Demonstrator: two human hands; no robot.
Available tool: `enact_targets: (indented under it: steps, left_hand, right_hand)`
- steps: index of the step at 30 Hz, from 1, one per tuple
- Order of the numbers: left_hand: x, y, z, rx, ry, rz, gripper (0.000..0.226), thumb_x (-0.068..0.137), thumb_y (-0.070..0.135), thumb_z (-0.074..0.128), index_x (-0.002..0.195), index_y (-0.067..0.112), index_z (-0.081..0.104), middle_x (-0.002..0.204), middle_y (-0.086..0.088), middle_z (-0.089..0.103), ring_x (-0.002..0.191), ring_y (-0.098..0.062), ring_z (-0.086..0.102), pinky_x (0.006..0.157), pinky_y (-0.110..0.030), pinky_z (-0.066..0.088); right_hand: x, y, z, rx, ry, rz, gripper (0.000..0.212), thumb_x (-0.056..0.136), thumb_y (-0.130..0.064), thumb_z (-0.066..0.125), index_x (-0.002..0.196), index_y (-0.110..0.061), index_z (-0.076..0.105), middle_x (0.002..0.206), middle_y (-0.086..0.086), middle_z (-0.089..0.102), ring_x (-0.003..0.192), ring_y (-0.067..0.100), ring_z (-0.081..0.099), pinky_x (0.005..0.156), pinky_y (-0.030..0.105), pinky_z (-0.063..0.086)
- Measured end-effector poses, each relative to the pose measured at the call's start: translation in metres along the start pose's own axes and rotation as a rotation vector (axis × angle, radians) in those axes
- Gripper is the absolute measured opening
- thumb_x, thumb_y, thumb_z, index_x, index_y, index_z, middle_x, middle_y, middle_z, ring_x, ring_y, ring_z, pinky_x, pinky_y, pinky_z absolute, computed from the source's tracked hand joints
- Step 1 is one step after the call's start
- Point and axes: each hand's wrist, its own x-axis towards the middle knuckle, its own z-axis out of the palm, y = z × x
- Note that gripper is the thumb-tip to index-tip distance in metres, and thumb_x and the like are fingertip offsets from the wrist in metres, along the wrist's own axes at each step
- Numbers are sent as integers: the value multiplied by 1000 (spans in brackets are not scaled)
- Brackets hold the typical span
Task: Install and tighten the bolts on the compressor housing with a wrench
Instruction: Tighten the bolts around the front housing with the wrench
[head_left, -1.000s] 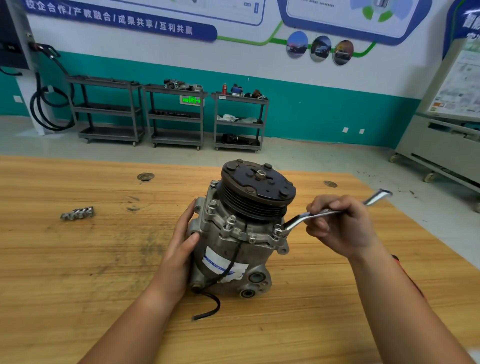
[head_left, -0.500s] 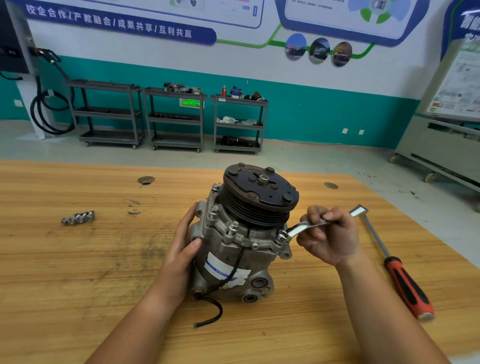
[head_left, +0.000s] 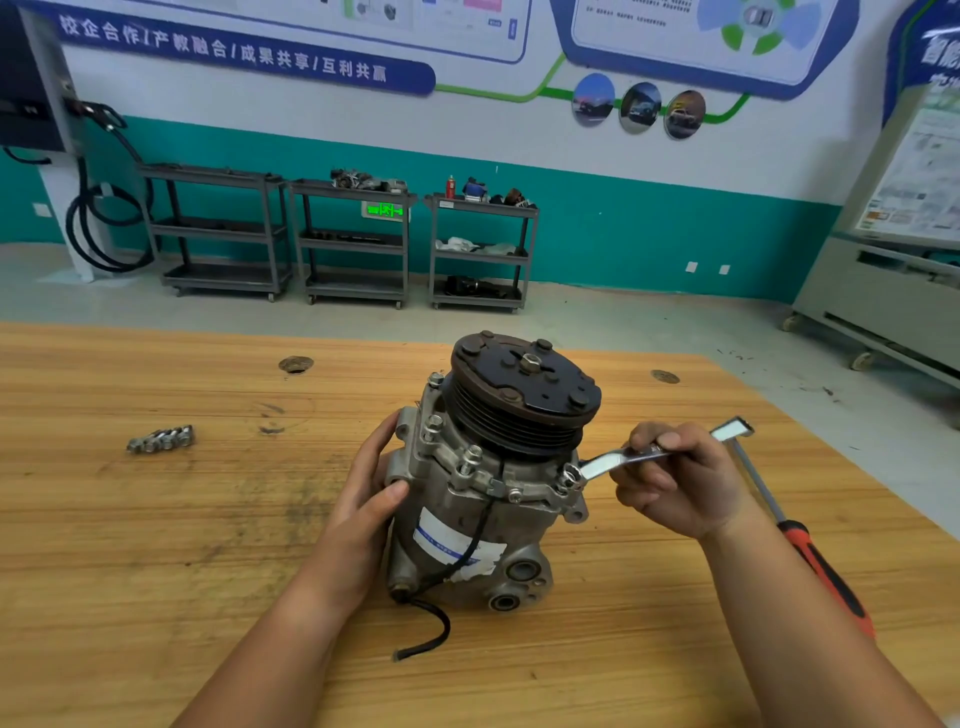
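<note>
Head view, workshop, items listed left to right across a wooden worktop (head_left: 156, 545)

- Black hose (head_left: 98, 228): hangs in loops on the far wall, at the left
- Shelf trolleys (head_left: 353, 244): three, grey, in a row on the floor well behind the worktop
- Loose bolts (head_left: 161, 439): small cluster lying on the worktop, well apart from the compressor, to its left
- Left hand (head_left: 369, 499): fingers curled round the left flank of the housing, thumb laid across its front, clamped on it
- Compressor (head_left: 467, 519): stands on the worktop near the middle, pulley end tilted up and away, with a dark clutch plate (head_left: 524, 389) on top and a white label on the front
- Black cable (head_left: 431, 623): runs from the lower front of the compressor onto the worktop
- Fitted bolts (head_left: 472, 457): several stand in the housing flange below the pulley
- Wrench (head_left: 608, 462): flat, silver; near end sits on the flange bolt at the right side, handle runs up and to the right
- Right hand (head_left: 675, 483): fingers clamped on the wrench handle, whose free end sticks out beyond the knuckles
- Screwdriver (head_left: 821, 571): red and black handle, lies on the worktop just beside the right forearm, shaft partly hidden behind the hand
- Grey cabinet (head_left: 883, 301): on castors, on the floor at the far right
</note>
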Motion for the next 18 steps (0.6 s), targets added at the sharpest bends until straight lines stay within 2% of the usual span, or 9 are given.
enact_targets:
  steps: [4, 6, 9, 15, 18]
  left_hand:
    - [-1, -1, 2, -1, 11, -4, 77, 68, 23, 60, 142, 27, 38, 123, 3, 66, 114, -18, 63, 82, -25, 54]
    - [-1, -1, 3, -1, 15, -7, 80, 64, 28, 64, 140, 29, 38, 121, 5, 67, 112, -17, 64, 81, -24, 54]
    - [-2, 1, 4, 14, 19, 1, 81, 62, 37, 64, 139, 31, 39, 120, 9, 67, 111, -13, 64, 80, -22, 54]
    - [-1, 1, 4, 24, 19, -3, 88, 60, 38, 70, 142, 30, 37, 128, 11, 62, 117, -13, 60, 82, -22, 53]
    - [-2, 2, 6, 41, 8, -4, 103, 53, 58, 82, 143, 37, 35, 137, 16, 55, 124, -10, 54, 87, -22, 51]
  right_hand:
    - [9, -12, -3, -138, 8, 17, 34, 89, -10, 40, 106, 5, 65, 79, 9, 67, 64, 16, 33, 57, 24, 27]
    - [17, -22, -4, -268, 19, 41, 30, 86, -16, 47, 97, -3, 71, 73, 1, 67, 58, 14, 33, 53, 22, 27]
    - [29, -34, -5, -340, -6, 129, 27, 81, -24, 51, 88, -11, 75, 65, -5, 66, 53, 12, 31, 50, 21, 27]
    - [36, -28, -10, -157, -97, 188, 31, 84, -17, 45, 93, -5, 72, 71, 0, 67, 59, 13, 32, 53, 21, 27]
    - [21, -19, -12, -141, -47, 107, 28, 84, -17, 49, 91, -4, 72, 70, 2, 66, 58, 14, 32, 53, 21, 26]
